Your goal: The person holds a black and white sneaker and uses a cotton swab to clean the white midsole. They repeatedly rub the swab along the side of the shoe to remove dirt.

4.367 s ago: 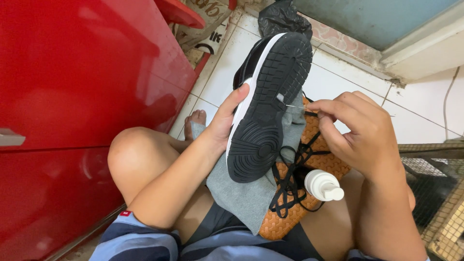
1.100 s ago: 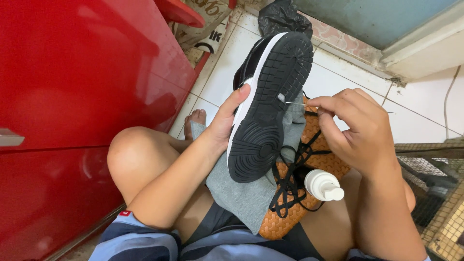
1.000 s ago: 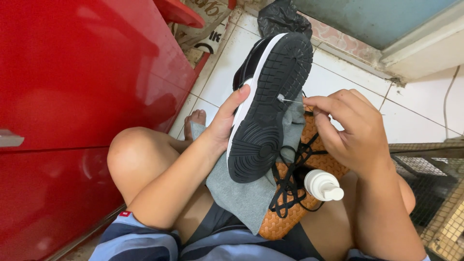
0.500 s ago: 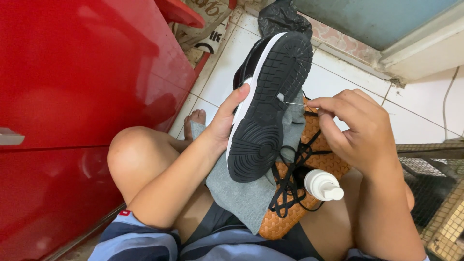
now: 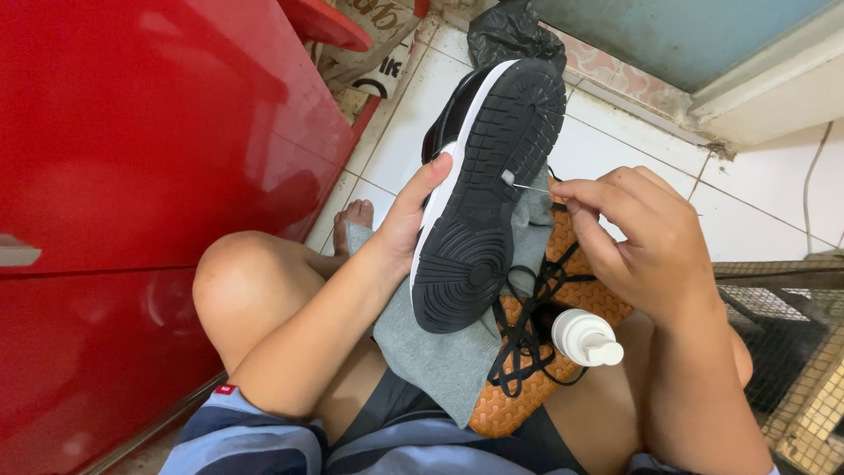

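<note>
At the far left stands a glossy red cabinet [image 5: 132, 176], filling that side from top to bottom, with a white tiled floor [image 5: 607, 149] running past its lower edge. Beside it the person's bare knee [image 5: 237, 281] is raised, and a bare foot [image 5: 353, 215] rests on the tiles just beyond it. The left hand [image 5: 409, 220] reaches up from the lap and is closed around the side of a black shoe [image 5: 483, 193], thumb lying along its white edge, so the shoe stands tilted with its black ribbed sole turned toward the camera. Under the shoe a grey cloth [image 5: 440, 352] is draped over the lap, and beneath that lies an orange shoe sole [image 5: 519, 396] with a black lace [image 5: 527, 317] looped across it. A small white bottle [image 5: 585, 339] rests against the thigh, touching the orange sole. The right hand [image 5: 637, 237] has its fingertips pinched together on a thin needle [image 5: 530, 186], whose point touches the black sole near its right edge. Behind the shoe lies a black plastic bag [image 5: 510, 31], and at the far right a wire mesh cage [image 5: 782, 343].
</note>
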